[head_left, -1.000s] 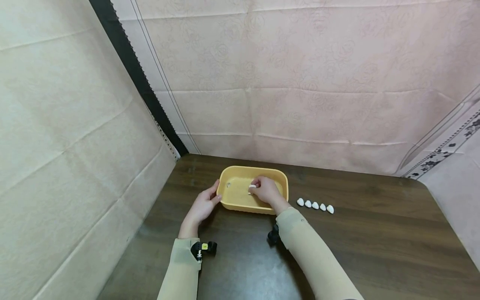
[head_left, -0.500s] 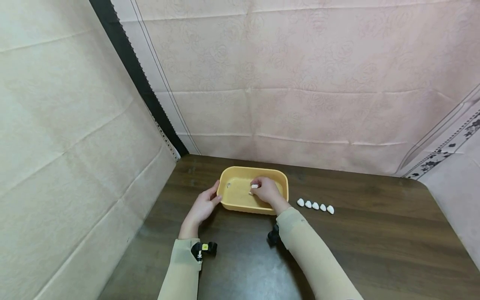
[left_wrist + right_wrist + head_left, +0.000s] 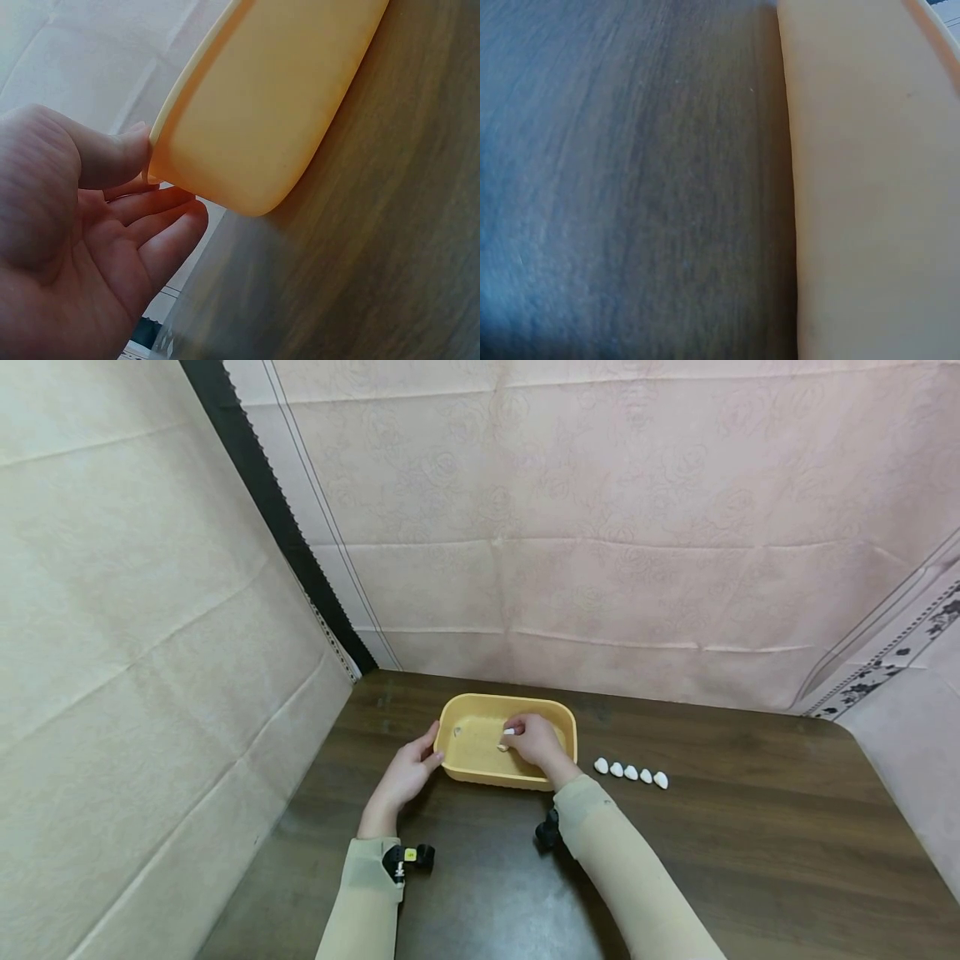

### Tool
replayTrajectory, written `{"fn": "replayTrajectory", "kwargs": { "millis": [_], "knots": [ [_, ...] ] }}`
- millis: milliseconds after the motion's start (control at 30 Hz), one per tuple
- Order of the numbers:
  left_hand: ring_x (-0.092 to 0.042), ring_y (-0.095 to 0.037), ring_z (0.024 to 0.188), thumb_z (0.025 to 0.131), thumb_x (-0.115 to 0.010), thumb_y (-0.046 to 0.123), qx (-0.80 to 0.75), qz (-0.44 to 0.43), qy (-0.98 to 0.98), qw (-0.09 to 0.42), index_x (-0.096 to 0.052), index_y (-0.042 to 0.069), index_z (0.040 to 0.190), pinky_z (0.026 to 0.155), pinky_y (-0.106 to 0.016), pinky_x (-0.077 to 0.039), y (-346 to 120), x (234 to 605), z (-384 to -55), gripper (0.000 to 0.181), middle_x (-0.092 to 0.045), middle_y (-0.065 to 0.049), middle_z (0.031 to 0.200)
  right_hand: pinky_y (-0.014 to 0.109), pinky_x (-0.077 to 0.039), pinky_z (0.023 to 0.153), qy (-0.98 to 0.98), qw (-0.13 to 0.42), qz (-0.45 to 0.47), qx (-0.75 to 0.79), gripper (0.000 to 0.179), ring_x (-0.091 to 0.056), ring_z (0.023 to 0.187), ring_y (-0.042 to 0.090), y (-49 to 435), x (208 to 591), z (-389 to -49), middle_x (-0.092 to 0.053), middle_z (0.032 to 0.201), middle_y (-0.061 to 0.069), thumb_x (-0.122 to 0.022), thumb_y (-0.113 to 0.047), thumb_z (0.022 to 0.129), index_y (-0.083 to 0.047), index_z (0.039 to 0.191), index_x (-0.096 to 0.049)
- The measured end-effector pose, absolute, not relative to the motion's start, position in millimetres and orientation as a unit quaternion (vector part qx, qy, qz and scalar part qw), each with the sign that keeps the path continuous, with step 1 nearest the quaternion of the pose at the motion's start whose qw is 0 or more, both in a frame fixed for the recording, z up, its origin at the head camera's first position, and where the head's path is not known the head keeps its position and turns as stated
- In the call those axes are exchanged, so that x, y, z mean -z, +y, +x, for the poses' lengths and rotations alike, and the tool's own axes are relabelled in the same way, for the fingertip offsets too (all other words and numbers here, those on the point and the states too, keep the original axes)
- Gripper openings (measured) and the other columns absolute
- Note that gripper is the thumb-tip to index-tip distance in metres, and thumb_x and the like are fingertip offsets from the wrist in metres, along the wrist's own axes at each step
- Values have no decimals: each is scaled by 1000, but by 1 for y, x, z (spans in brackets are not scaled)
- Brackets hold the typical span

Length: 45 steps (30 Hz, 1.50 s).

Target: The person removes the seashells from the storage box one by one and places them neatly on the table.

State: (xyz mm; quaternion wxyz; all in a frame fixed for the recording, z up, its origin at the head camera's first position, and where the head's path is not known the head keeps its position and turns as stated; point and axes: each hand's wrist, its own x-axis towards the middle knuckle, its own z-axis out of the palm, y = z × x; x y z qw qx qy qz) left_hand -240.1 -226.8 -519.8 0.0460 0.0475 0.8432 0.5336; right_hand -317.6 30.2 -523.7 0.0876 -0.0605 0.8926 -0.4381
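A yellow plastic tray (image 3: pixel 480 760) with raised walls stands on the table in the head view. At its left end, my left hand (image 3: pixel 407 771) holds the rim; the left wrist view has the thumb at the rim and the fingers bent against the outer wall. Inside the tray, my right hand (image 3: pixel 534 741) pinches a small white piece (image 3: pixel 509 732) between thumb and fingers. A small pale piece (image 3: pixel 502 747) lies on the tray floor just below those fingertips. The right wrist view catches only the tray's outer wall (image 3: pixel 870 187) and the table, not the hand.
Right of the tray, several white pebble-like pieces (image 3: pixel 631 772) lie in a slanting row on the dark wooden table (image 3: pixel 750 827). A small mark or bit (image 3: pixel 457 730) shows at the tray's left inside. Pale cloth (image 3: pixel 600 527) hangs behind the table.
The right fingers have shifted slightly on the white piece, and more of the pale piece below them shows. The left hand and tray have stayed in place.
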Motion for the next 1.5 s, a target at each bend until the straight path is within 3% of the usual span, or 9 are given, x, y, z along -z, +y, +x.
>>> {"fn": "replayTrajectory", "kwargs": {
  "millis": [200, 567, 800, 967, 1200, 1500],
  "knots": [
    [-32, -33, 158, 111, -56, 10, -535, 47, 842, 48, -32, 7, 167, 127, -53, -27, -228, 521, -239, 61, -32, -10, 173, 35, -52, 83, 892, 76, -72, 439, 19, -62, 92, 20, 31, 524, -316, -74, 105, 4, -81, -17, 96, -9, 114, -81],
    [-32, -33, 157, 112, -55, 10, -536, 48, 842, 44, -32, 7, 167, 127, -53, -28, -228, 522, -240, 61, -31, -10, 173, 42, -54, 94, 877, 60, -77, 471, 20, -67, 105, 22, 34, 522, -321, -76, 116, 0, -77, -28, 101, -20, 120, -82],
    [-33, -33, 157, 112, -55, 11, -532, 50, 844, 44, -32, 7, 168, 126, -54, -28, -227, 521, -242, 61, -31, -10, 173, 34, -58, 81, 840, 56, -81, 533, 30, -72, 94, 23, 37, 518, -319, -76, 108, 4, -73, -30, 104, -15, 130, -78],
    [-34, -33, 157, 111, -56, 10, -530, 51, 845, 41, -34, 7, 167, 126, -53, -29, -227, 519, -242, 60, -33, -10, 172, 27, -55, 73, 828, 46, -80, 553, 32, -69, 90, 26, 42, 509, -315, -75, 106, 11, -72, -32, 105, -10, 126, -78],
    [-34, -34, 157, 111, -57, 9, -526, 52, 848, 40, -34, 6, 167, 126, -53, -29, -227, 518, -242, 60, -33, -10, 172, 41, -61, 83, 812, 40, -64, 578, 34, -67, 90, 26, 61, 495, -303, -72, 108, 18, -72, -36, 105, -8, 123, -77],
    [-34, -33, 157, 111, -57, 10, -534, 47, 843, 43, -34, 7, 167, 126, -52, -29, -226, 520, -240, 60, -32, -9, 172, 39, -60, 86, 785, 33, -64, 615, 43, -64, 98, 32, 102, 486, -277, -68, 118, 24, -68, -38, 107, -8, 137, -72]
  ]
}}
